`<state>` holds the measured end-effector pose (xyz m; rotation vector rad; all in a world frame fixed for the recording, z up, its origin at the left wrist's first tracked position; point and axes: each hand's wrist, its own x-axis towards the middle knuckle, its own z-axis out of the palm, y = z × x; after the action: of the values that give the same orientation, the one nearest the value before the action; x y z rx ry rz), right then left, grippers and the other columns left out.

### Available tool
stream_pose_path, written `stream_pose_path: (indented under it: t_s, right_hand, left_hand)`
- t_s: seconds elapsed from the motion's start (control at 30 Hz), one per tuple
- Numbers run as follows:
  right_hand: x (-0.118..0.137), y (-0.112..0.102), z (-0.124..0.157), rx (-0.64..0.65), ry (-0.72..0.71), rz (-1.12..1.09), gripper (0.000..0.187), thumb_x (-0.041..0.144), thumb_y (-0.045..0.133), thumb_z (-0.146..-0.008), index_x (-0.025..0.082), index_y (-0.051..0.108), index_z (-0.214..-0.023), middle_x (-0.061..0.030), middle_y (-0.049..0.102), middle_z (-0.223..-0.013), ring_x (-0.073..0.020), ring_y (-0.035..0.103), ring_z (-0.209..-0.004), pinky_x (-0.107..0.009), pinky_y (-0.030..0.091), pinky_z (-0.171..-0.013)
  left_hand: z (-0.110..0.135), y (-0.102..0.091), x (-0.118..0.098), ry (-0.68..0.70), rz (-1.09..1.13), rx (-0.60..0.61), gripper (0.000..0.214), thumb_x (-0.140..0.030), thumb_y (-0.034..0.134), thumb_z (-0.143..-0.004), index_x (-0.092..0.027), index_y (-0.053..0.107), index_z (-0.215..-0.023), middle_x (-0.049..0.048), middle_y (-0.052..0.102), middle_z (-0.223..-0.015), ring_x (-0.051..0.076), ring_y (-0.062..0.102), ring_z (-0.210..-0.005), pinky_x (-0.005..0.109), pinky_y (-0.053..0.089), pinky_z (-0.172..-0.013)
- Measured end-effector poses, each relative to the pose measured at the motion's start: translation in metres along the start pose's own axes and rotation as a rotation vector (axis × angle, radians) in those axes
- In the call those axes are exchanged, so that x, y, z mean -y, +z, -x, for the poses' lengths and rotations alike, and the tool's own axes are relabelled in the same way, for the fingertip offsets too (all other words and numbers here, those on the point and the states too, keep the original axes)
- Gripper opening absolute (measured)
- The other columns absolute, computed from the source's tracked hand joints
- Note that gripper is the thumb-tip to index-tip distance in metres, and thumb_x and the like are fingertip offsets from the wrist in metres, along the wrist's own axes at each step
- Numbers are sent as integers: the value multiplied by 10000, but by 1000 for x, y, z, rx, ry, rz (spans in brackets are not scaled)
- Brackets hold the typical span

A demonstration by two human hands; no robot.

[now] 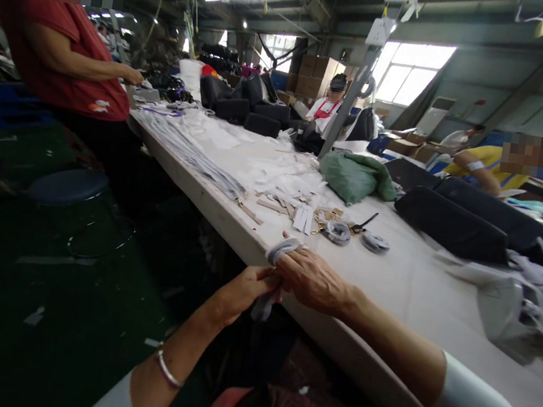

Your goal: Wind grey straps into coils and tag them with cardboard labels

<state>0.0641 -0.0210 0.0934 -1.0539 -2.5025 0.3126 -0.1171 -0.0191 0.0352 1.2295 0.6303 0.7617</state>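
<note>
Where the table's near edge [246,240] meets our laps, we have a grey strap [283,251] in both hands, one loop of it showing at the top and a loose part hanging below, just off the tabletop. Our right hand [314,280] reaches in from the right, back upward, its fingers bent closely round the loop. Our left hand [245,290] comes up from below, thumb and fingers closed on the strap, touching the right.

Just beyond we see two coiled straps [337,233], white tags [302,219] and tan strips [275,205]. Long grey straps [192,155] run along the edge; a green bag [356,178] sits farther back, near black cases [455,222]. A metal post [348,110] rises in front of the far workplaces.

Our hands cover the strap's middle, so we cannot follow its winding; most fingertips are hidden, and the hanging part is blurred.
</note>
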Motion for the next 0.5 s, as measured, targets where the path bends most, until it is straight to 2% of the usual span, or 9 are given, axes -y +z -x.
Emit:
stream_pose_path:
  t_s: [0.1, 0.2, 0.3, 0.37, 0.43, 0.5]
  right_hand:
    - [-13, 2, 12, 136, 5, 123, 172, 283, 441, -971, 180, 540, -875, -78, 596, -831, -180, 496, -720, -330, 391, -713]
    - [-6, 5, 20, 219, 148, -7, 267, 348, 414, -985, 190, 539, -810, -40, 581, -746, -160, 497, -655, -304, 390, -663]
    - [15, 8, 22, 180, 417, -492, 444, 509, 364, -983, 187, 535, -731, -6, 561, -638, -134, 505, -564, -271, 398, -585]
    - [27, 9, 18, 70, 547, -913, 509, 612, 392, -940, 172, 565, -752, -1, 571, -606, -129, 524, -530, -263, 420, -557]
    - [35, 7, 12, -74, 603, -1253, 495, 634, 511, -876, 153, 602, -803, -8, 599, -619, -134, 551, -534, -272, 457, -568]
    - [37, 1, 3, -201, 590, -1461, 428, 572, 628, -827, 144, 626, -826, -30, 643, -686, -150, 592, -590, -282, 488, -603]
  left_hand:
    - [4, -21, -3, 24, -138, -42, 382, -499, 675, -793, -145, 636, -930, -10, 583, -710, 106, 475, -628, 221, 359, -601]
    - [0, -36, -6, 63, -283, -60, 354, -461, 702, -783, -157, 617, -943, -18, 588, -741, 107, 481, -655, 208, 357, -595]
    - [-15, -41, -11, 91, -332, 11, 353, -495, 640, -828, -147, 615, -774, -38, 513, -644, 92, 423, -595, 207, 323, -554]
    - [-25, -37, -14, 134, -266, 64, 392, -522, 629, -829, -141, 609, -739, -31, 514, -648, 92, 432, -596, 210, 335, -558]
    - [-33, -27, -14, 129, -129, 102, 429, -562, 618, -822, -140, 605, -750, -15, 540, -663, 96, 460, -586, 216, 359, -554]
    - [-39, -11, -9, 59, 56, 68, 460, -609, 636, -784, -152, 596, -815, -27, 534, -633, 88, 449, -527, 214, 357, -512]
